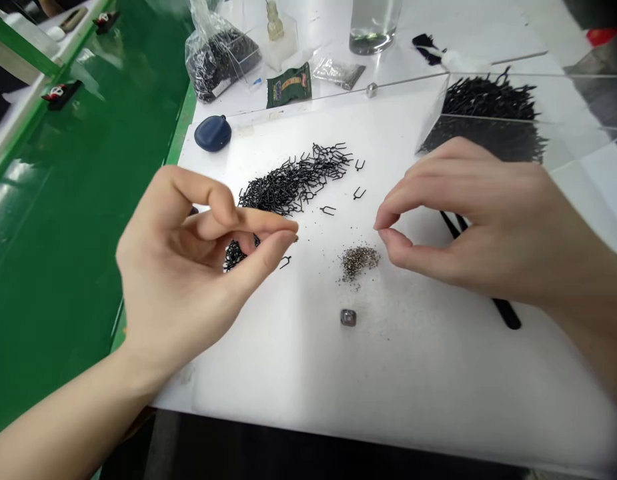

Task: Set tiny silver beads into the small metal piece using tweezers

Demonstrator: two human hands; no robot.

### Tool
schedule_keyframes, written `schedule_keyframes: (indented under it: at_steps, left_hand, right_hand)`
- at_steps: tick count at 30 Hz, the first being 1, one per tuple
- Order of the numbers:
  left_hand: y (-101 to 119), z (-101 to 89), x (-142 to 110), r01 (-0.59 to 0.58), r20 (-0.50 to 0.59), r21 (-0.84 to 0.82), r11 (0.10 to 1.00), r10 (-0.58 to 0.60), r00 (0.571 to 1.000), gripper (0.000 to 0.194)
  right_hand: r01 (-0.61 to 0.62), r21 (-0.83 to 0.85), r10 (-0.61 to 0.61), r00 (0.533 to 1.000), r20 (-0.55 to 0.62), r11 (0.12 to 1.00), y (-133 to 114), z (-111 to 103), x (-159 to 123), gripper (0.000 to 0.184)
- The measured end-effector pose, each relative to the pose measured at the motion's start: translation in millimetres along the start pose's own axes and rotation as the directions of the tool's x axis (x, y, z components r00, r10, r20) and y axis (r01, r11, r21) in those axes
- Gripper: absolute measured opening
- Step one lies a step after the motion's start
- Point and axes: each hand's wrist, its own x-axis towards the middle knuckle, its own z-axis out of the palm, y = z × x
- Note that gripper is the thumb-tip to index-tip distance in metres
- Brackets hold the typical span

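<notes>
Head view showed the person's left hand (181, 270) curled into a tight pinch, with the thumb pressed against the fingertips (283, 233); if it had hold of anything, the item was too small to make out. Right beneath those fingers lay a small clump of black wire pins (234, 255), and 1 loose pin (285, 262) sat just beside it. The right hand (481, 220) hovered across the board, thumb and forefinger almost meeting with a narrow gap between them and nothing visible in that gap. Just below and left of its fingertips was a small heap of grey-brown granules (359, 261), and beneath the hand lay a black pair of tweezers (506, 313).

Between the hands, a long drift of black pins (293, 183) spread across a white board (268, 380), with 3 single pins (358, 193) near its right end. A small dark square stone (347, 317) sat below the granules. Farther out, more pins filled a clear acrylic tray (488, 100), and a navy rounded pouch (213, 133) rested at the board's far corner. A plastic bag of black pins (218, 60) and a glass of water (373, 27) stood beyond, beside a green workbench (88, 213).
</notes>
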Motion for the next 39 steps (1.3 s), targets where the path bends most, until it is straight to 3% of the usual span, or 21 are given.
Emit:
schedule_keyframes:
  at_steps: [4, 7, 10, 14, 18, 28, 39]
  left_hand:
    - [9.7, 18.0, 6.1, 0.169, 0.106, -0.207, 0.964, -0.149, 0.983, 0.043]
    - [3.9, 33.6, 8.1, 0.308, 0.204, -0.443, 0.842, -0.24, 0.949, 0.046]
    - [-6.3, 44.2, 10.5, 0.366, 0.234, -0.59, 0.72, -0.281, 0.931, 0.055]
    - [-12.9, 47.4, 9.5, 0.366, 0.234, -0.616, 0.697, -0.282, 0.931, 0.062]
    - [-13.6, 47.6, 4.2, 0.376, 0.26, -0.629, 0.681, -0.271, 0.927, 0.065]
    - [-17.1, 49.7, 3.4, 0.346, 0.25, -0.639, 0.687, -0.24, 0.938, 0.065]
    - [-11.0, 51.5, -5.3, 0.199, 0.13, -0.607, 0.769, -0.15, 0.98, 0.055]
  right_hand:
    - [-0.062, 0.099, 0.066, 0.997, -0.038, 0.993, 0.0, 3.3, -1.5, 0.023]
    - [-0.107, 0.158, 0.117, 0.991, -0.057, 0.982, -1.6, 5.5, -1.3, 0.022]
    - [-0.159, 0.237, 0.18, 0.981, -0.069, 0.958, -4.4, 7.4, -0.7, 0.023]
    - [-0.223, 0.412, 0.27, 0.961, -0.059, 0.884, -11.1, 11.9, -1.1, 0.02]
    - [-0.174, 0.493, 0.245, 0.966, -0.083, 0.852, -18.5, 16.9, -1.4, 0.019]
    - [-0.118, 0.434, 0.188, 0.975, -0.122, 0.893, -28.8, 21.4, 1.3, 0.019]
    - [-0.104, 0.402, 0.182, 0.97, -0.162, 0.91, -30.9, 19.6, 0.9, 0.022]
